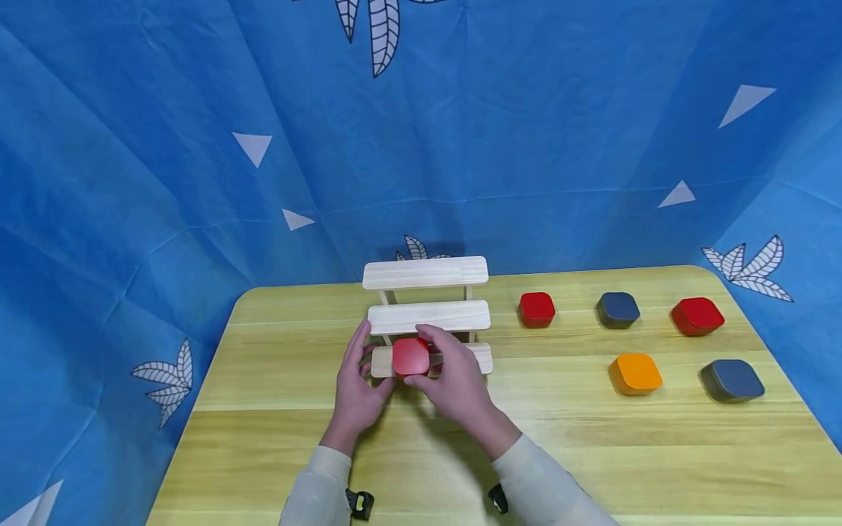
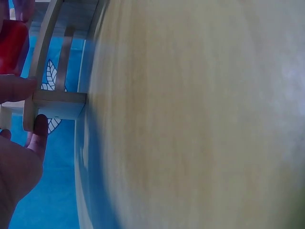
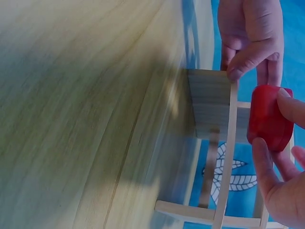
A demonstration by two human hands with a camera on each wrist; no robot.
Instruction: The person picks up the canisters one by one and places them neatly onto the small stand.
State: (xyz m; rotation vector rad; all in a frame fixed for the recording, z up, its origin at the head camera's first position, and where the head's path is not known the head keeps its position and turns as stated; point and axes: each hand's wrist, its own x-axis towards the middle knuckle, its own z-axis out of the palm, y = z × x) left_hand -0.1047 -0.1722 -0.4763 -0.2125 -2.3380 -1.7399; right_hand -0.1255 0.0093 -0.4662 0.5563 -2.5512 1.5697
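- Behind everything hangs a blue cloth [image 1: 526, 131] printed with leaves and triangles.
- Below it spreads the wooden table [image 1: 263, 416], which carries all the pieces.
- Toward its far edge stands a pale wooden rack [image 1: 425, 272] of three stepped shelves.
- At its left end, the left hand [image 1: 358, 393] holds the lowest shelf [image 1: 483, 358] between thumb and fingers, apparently to steady it.
- Opposite, the right hand [image 1: 455, 376] is narrowed in a pinch around a red block [image 1: 411, 356].
- To the right of the rack lie five more blocks, well apart: a red one [image 1: 536, 310], a dark blue one [image 1: 617, 310], another red one [image 1: 697, 316], an orange one [image 1: 634, 374] and another dark blue one [image 1: 732, 380].
- Over the lowest shelf, left of its middle, the pinched red block sits tilted in the right wrist view; whether it touches the wood I cannot tell.
- Seemingly, setting this block is the step in hand; the next move calls for levelling it, easing it down, then loosening the right fingers while the rack is steadied.
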